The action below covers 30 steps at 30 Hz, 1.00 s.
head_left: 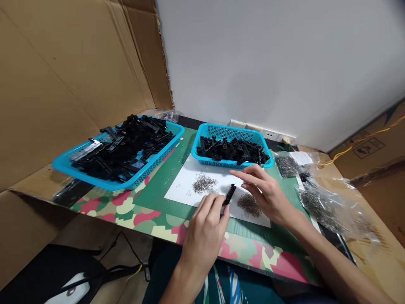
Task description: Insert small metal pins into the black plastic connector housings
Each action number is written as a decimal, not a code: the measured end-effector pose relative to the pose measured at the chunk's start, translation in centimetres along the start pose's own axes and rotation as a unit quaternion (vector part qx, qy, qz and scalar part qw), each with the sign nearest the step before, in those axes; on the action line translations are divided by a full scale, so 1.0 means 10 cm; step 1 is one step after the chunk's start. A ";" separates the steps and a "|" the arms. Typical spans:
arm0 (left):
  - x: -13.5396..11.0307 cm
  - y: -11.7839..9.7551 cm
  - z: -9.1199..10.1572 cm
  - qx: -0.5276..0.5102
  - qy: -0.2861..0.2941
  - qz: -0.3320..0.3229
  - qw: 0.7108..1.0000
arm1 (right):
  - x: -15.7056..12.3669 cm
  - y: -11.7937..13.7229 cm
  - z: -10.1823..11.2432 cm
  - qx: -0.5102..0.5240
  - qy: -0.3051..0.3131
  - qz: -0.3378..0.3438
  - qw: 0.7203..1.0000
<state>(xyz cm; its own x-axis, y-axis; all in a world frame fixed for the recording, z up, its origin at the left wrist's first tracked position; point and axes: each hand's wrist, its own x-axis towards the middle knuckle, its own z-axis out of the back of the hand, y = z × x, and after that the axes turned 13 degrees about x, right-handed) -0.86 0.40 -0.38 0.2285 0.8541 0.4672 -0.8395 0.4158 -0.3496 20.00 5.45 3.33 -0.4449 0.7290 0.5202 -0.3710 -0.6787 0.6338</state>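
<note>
Table mat, camo print, spans the near edge. Big blue tray far left, heaped w/ black plastic pcs; smaller blue basket far centre, same stuff. White sheet lies just near of it. L hand, near centre, pinches slim black part tight, over the sheet. R hand just right, fingers stretched loose, nothing seen in them, over right wire pile; left wire pile apart.

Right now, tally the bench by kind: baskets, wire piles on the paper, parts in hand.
Blue baskets: 2
Wire piles on the white sheet: 2
Black part pinched in the left hand: 1
Total: 5
</note>
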 end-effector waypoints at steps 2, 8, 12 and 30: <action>-0.01 -0.01 0.00 0.002 0.002 -0.006 1.000 | 0.00 0.02 -0.06 0.079 -0.051 -0.023 0.995; -0.01 -0.01 -0.01 0.003 -0.008 -0.014 1.000 | 0.01 0.13 -0.27 0.221 -0.103 -0.147 0.959; 0.00 -0.02 -0.01 0.002 -0.012 -0.020 1.000 | 0.02 0.13 -0.31 0.207 -0.069 -0.147 0.965; 0.00 -0.03 -0.01 -0.003 -0.015 -0.027 1.000 | 0.05 0.15 -0.28 0.235 -0.039 -0.191 0.952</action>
<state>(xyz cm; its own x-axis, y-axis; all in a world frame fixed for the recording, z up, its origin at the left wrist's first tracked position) -0.53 0.27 -0.33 0.2581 0.8213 0.5088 -0.8233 0.4626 -0.3289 16.93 4.50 2.95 -0.2824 0.9317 0.2284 -0.0807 -0.2604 0.9621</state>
